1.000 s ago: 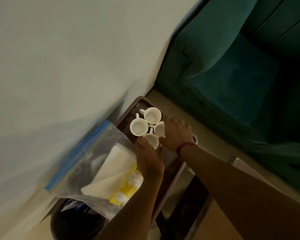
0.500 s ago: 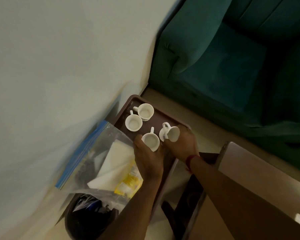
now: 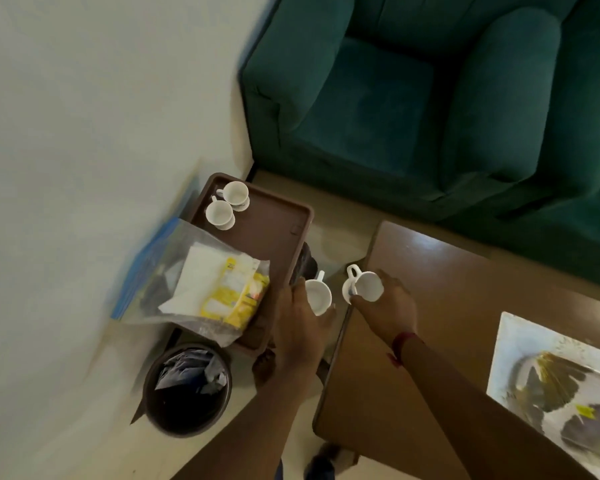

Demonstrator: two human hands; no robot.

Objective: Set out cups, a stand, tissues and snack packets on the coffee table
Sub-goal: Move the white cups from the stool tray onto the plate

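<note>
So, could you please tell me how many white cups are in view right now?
4. Two cups stand on the brown tray, one behind the other. The left hand holds one cup; the right hand holds another. None seems hidden.

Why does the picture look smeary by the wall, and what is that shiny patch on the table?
In the head view, the wall and the plastic bag are blurred because the camera is moving; the shiny patch is light glaring off the coffee table; the room is dim, and the wide lens makes everything look tilted.
</note>
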